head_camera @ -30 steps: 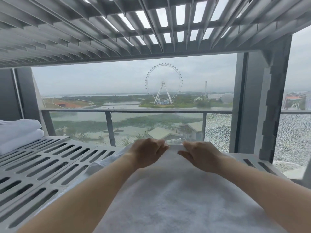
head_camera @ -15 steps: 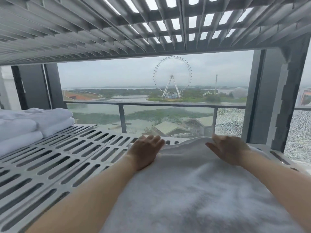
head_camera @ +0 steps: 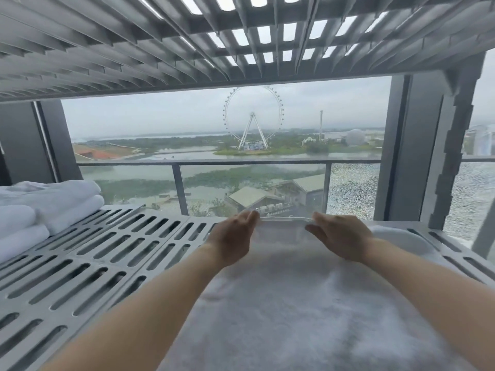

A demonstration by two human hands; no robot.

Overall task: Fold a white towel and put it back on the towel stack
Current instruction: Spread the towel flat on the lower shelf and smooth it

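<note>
The white towel (head_camera: 294, 303) lies spread flat and fluffy on the slotted grey shelf (head_camera: 107, 263) right in front of me, its far edge slightly bunched. My left hand (head_camera: 232, 240) and right hand (head_camera: 340, 237) both rest on that edge, fingers straight, grasping nothing. One loose towel, two hands, and one towel stack (head_camera: 53, 202) well apart at the left (four folded rolls show, its left side is cut off). A second slotted shelf (head_camera: 241, 36) hangs close overhead; beyond the glass railing (head_camera: 254, 163) stands a Ferris wheel (head_camera: 253, 119).
</note>
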